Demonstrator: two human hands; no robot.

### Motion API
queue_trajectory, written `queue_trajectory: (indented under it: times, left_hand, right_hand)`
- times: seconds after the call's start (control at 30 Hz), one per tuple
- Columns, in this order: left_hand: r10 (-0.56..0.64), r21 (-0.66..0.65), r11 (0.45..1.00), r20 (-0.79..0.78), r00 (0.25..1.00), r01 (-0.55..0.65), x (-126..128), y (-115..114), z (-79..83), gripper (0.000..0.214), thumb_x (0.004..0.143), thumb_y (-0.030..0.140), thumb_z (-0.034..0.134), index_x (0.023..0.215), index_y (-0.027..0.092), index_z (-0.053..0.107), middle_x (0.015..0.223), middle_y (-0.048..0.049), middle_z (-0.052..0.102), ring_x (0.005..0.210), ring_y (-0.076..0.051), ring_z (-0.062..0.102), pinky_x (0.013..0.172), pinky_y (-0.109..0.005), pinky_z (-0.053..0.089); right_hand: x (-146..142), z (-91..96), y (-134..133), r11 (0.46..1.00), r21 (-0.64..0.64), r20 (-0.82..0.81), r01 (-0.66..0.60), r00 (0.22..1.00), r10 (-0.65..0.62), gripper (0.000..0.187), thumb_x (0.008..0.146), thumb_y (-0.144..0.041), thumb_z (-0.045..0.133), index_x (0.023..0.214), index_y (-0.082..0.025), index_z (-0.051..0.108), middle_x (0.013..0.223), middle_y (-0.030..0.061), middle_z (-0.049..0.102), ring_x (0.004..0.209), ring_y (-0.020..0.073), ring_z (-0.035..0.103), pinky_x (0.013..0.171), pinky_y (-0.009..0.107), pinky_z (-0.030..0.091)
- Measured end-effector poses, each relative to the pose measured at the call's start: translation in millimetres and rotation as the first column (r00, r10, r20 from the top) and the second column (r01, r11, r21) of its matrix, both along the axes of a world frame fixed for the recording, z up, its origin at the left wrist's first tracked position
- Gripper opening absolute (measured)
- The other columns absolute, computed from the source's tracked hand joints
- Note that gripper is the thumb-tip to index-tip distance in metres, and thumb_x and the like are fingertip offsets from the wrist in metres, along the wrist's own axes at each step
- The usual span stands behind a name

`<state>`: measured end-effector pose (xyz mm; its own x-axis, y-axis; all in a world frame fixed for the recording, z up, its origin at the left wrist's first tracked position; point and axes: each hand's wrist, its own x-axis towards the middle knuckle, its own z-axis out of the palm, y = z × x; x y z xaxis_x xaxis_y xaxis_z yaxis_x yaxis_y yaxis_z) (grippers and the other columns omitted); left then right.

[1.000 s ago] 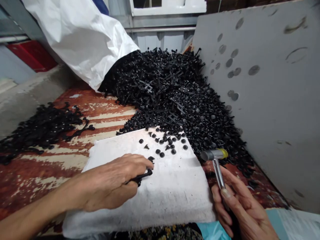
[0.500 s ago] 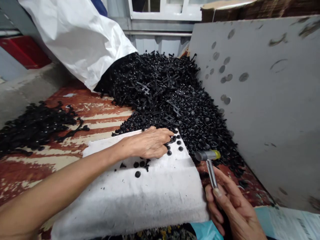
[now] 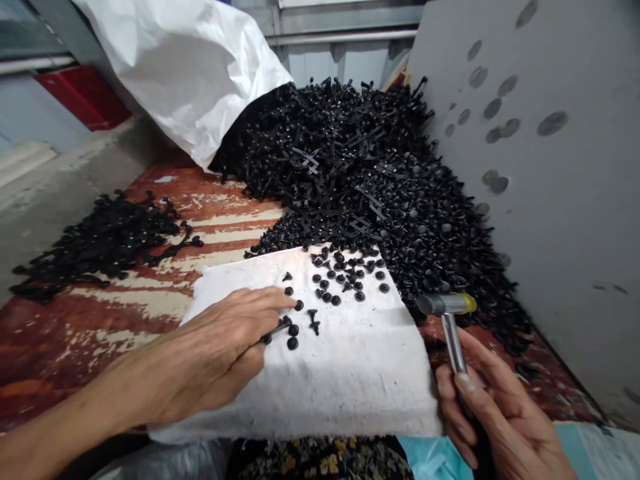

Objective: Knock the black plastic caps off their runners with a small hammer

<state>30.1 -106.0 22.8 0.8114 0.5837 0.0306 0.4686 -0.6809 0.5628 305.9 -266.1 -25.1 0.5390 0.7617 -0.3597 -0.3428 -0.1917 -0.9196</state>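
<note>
My left hand (image 3: 220,343) is over the left part of a white cloth-covered board (image 3: 350,373), its fingers stretched out towards small black round-headed plastic pieces. One such piece (image 3: 299,305) lies at the index fingertip. Between thumb and fingers shows a dark strip-like piece (image 3: 274,331); whether it is gripped I cannot make out. A cluster of black pieces (image 3: 335,300) is spread along the board's far right side. To the right of the board, my right hand (image 3: 500,407) is closed round the handle of a small hammer (image 3: 450,305) with a grey head and a yellow face.
Behind the board rises a large heap of black plastic pieces (image 3: 340,153), partly under a white sack (image 3: 190,73). A smaller heap of joined black strips (image 3: 110,240) lies on the worn red surface (image 3: 215,227) at left. A grey panel (image 3: 565,220) stands at right.
My left hand has drawn back from the board's far right corner towards the left, uncovering the cluster of pieces there. My right hand keeps its hold on the hammer. The view has shifted.
</note>
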Motion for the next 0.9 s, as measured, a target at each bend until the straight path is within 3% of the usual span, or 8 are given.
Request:
queue_trajectory:
  times: [0.13,0.23,0.4,0.47,0.57,0.67,0.8,0.9]
  left_hand:
    - [-0.163,-0.096,0.983,-0.097,0.982,0.154,46.8,10.3,15.0,0.03,0.074,0.006,0.051,0.091,0.022,0.069,0.141,-0.0038,0.055,0.136,-0.028,0.042,0.116,-0.044,0.028]
    - [-0.2,-0.09,0.978,-0.133,0.971,0.189,61.1,8.5,14.2,0.031,0.071,0.003,0.051,0.089,0.021,0.068,0.144,-0.0047,0.052,0.135,-0.03,0.042,0.118,-0.047,0.022]
    - [-0.201,-0.003,0.979,-0.133,0.97,0.203,25.5,-19.3,5.9,0.043,0.076,0.005,0.049,0.112,0.025,0.063,0.143,-0.0017,0.053,0.135,-0.025,0.044,0.12,-0.041,0.021]
    - [-0.223,0.053,0.972,-0.114,0.968,0.23,12.3,-30.7,9.4,0.049,0.077,0.007,0.05,0.121,0.026,0.058,0.141,-0.0018,0.056,0.132,-0.023,0.048,0.117,-0.038,0.028]
    - [-0.253,0.117,0.956,-0.133,0.958,0.269,17.2,-33.7,20.9,0.042,0.077,0.005,0.047,0.114,0.021,0.06,0.138,-0.0055,0.058,0.13,-0.022,0.05,0.114,-0.036,0.034]
    - [-0.262,0.146,0.946,-0.178,0.949,0.288,50.5,-10.9,29.7,0.027,0.081,0.007,0.044,0.096,0.017,0.063,0.137,-0.0099,0.058,0.131,-0.025,0.048,0.11,-0.039,0.037]
    - [-0.334,0.141,0.92,-0.203,0.921,0.365,100.7,40.5,27.7,0.017,0.083,0.012,0.045,0.085,0.014,0.062,0.139,-0.0141,0.055,0.132,-0.028,0.046,0.109,-0.043,0.036]
    - [-0.343,0.123,0.922,-0.188,0.92,0.368,111.5,64.0,21.7,0.021,0.085,0.011,0.041,0.086,0.013,0.062,0.136,-0.0166,0.057,0.132,-0.029,0.046,0.107,-0.043,0.037]
  right_hand:
    - [-0.2,-1.4,-0.5,1.0,0.014,0.013,0.006,1.0,-0.006,0.048,0.079,-0.043,0.072,0.124,-0.034,0.058,0.066,-0.0041,0.055,0.043,0.0067,0.038,0.032,0.013,0.035]
    - [1.5,-3.9,-1.3,0.999,0.036,0.025,-0.007,1.0,0.006,0.045,0.08,-0.042,0.072,0.122,-0.036,0.059,0.066,-0.004,0.056,0.042,0.0066,0.039,0.032,0.013,0.035]
    - [2.7,-6.0,-1.3,0.998,0.047,0.011,-0.028,1.0,0.027,0.045,0.082,-0.042,0.07,0.125,-0.034,0.059,0.066,-0.0034,0.056,0.042,0.0062,0.038,0.031,0.013,0.035]
    - [1.5,-4.8,-0.9,0.999,0.043,0.002,-0.013,1.0,0.013,0.045,0.082,-0.042,0.07,0.125,-0.034,0.059,0.067,-0.0032,0.055,0.042,0.0058,0.036,0.032,0.012,0.034]
    - [-0.2,-3.0,-0.3,0.999,0.047,-0.011,-0.003,1.0,0.004,0.045,0.081,-0.041,0.071,0.124,-0.033,0.06,0.067,-0.0033,0.055,0.042,0.0058,0.036,0.031,0.012,0.033]
    - [-1.0,-2.5,-0.1,0.998,0.054,0.005,-0.013,1.0,0.013,0.045,0.081,-0.041,0.07,0.124,-0.033,0.06,0.066,-0.0032,0.055,0.042,0.0055,0.036,0.032,0.012,0.033]
    - [-1.6,-2.6,-0.2,0.998,0.061,0.01,-0.018,1.0,0.017,0.045,0.081,-0.041,0.071,0.124,-0.033,0.059,0.065,-0.004,0.055,0.041,0.0052,0.035,0.03,0.012,0.033]
    - [-0.6,-3.7,-1.3,0.998,0.063,-0.003,-0.014,1.0,0.014,0.047,0.081,-0.042,0.071,0.125,-0.033,0.057,0.065,-0.0045,0.054,0.041,0.0053,0.036,0.03,0.012,0.033]
